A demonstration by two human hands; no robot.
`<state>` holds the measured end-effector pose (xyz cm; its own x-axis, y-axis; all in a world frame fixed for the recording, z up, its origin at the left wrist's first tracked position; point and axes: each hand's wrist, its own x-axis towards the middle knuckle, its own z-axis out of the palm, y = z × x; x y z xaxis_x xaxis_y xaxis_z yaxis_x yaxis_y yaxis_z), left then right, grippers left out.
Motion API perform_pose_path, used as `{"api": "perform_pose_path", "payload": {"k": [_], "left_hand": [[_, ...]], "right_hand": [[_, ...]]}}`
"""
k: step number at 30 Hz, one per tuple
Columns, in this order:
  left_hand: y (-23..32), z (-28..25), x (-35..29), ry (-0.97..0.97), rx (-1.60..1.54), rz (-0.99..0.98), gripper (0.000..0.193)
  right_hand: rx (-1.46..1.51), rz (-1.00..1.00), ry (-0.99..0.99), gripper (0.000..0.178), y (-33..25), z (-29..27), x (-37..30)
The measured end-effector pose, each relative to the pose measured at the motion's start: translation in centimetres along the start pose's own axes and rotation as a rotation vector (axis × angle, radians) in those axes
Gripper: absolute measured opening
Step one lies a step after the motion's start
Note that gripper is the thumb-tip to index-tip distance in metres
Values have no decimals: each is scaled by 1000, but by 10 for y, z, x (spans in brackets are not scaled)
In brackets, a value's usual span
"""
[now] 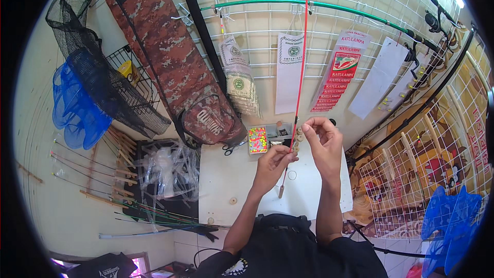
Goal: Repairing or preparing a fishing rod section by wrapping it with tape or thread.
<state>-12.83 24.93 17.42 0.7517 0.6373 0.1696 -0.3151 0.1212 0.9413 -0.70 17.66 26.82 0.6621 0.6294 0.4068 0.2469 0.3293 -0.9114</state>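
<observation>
1. The person's left hand [275, 163] was closed around a thin, straight red fishing rod [301, 72], fingers and thumb gripping it low on its length.
2. The rod stood steeply in front of the person, rising past the upper edge of the view, with its short, light-brown handle [281, 191] below the left hand and over the white rectangular tabletop [221, 183].
3. The right hand [327, 146] was raised just to the right of the rod, fingers bent and the thumb near the fingertips; whether it pinched something fine could not be told.
4. Beyond the left hand, a clear plastic box of small neon pink, yellow and green pieces [258, 140] stood on the tabletop, with black-handled scissors [228, 150] to its left.
5. A small, round tan ring [233, 201] lay on the tabletop, left of the left forearm.
6. Left of the tabletop lay a heap of crumpled clear plastic wrappers [167, 172].
7. A long green rod [288, 2] ran across the white wire grid [252, 25] on the wall, behind the red one.
</observation>
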Motion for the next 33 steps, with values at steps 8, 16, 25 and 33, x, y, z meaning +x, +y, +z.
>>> {"api": "perform_pose_path", "payload": {"k": [8, 16, 25, 33], "left_hand": [[1, 4, -1, 5, 4, 8, 13], [0, 2, -1, -11, 20, 4, 12], [3, 2, -3, -12, 46, 16, 13], [-2, -2, -1, -17, 74, 7, 17]], "right_hand": [[-26, -19, -29, 10, -3, 1, 1], [-51, -30, -42, 10, -7, 0, 2], [-224, -172, -65, 9, -8, -6, 4], [-441, -228, -183, 11, -35, -16, 16]]}}
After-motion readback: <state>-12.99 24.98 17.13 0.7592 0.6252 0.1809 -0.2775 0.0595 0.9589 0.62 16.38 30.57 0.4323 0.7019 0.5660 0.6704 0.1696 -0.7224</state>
